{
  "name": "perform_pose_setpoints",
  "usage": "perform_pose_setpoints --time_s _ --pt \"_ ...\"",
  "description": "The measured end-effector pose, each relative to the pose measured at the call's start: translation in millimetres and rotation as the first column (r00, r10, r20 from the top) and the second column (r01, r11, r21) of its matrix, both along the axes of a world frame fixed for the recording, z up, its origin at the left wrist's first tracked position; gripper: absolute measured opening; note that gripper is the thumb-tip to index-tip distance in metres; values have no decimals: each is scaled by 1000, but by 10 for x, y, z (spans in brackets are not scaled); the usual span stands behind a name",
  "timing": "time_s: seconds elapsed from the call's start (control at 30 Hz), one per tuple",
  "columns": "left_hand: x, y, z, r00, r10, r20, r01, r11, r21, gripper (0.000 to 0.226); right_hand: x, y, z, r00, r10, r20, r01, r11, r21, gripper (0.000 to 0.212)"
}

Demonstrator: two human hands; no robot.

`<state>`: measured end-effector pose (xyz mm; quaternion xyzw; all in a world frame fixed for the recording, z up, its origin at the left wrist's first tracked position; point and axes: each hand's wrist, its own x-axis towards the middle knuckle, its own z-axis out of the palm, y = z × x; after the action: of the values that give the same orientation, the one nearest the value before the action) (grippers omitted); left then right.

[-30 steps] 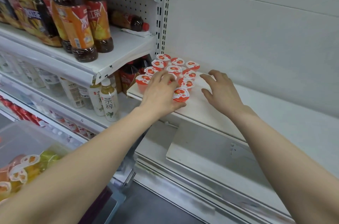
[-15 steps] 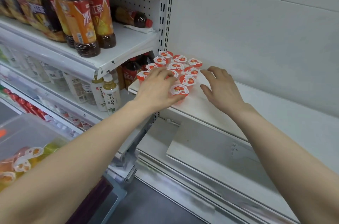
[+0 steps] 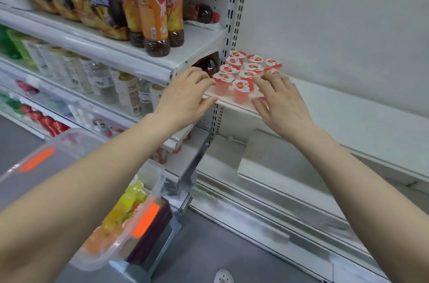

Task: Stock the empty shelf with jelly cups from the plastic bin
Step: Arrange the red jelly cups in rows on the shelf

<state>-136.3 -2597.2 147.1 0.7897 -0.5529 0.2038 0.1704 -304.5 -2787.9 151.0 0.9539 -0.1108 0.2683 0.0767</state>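
The jelly cups [image 3: 246, 71] clustered at the shelf's [image 3: 348, 108] left end, between my 2 hands; my left hand [image 3: 185, 95] held fingers spread beside them, my right hand [image 3: 281, 102] splayed over the near-right cups, gripping nothing; the plastic bin [image 3: 152, 180] lay below-left, nearer my left hand.

The cups [image 3: 246, 69] stand clustered on the shelf [image 3: 336, 106] at its left end, between the left hand [image 3: 185, 99] and right hand [image 3: 283, 104]. Bottles [image 3: 153, 11] stand on a higher shelf [image 3: 130, 50] above and left of the left hand; the bin [image 3: 120, 243] lies below it.
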Motion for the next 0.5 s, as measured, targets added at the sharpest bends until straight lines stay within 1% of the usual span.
perform_pose_setpoints --time_s 0.07,0.17,0.27,0.37,0.5 --pt "73 300 -63 1000 1 7 -1 1000 -8 47 46 317 -80 1000 23 3 -23 1000 -3 44" --pt "206 771 -227 1000 18 1 -18 1000 -5 45 149 806 -234 998 38 -55 -37 999 14 50" --pt "320 1266 -440 996 61 -60 -59 998 25 46 282 1263 -474 992 59 -112 -52 997 62 52" --pt "427 1787 -698 987 116 -108 -110 992 59 50 425 1708 -759 985 107 -135 -93 990 106 50" --pt "596 2481 -1085 951 223 -213 -205 973 102 44 606 2259 -1154 966 203 -162 -178 971 157 47"
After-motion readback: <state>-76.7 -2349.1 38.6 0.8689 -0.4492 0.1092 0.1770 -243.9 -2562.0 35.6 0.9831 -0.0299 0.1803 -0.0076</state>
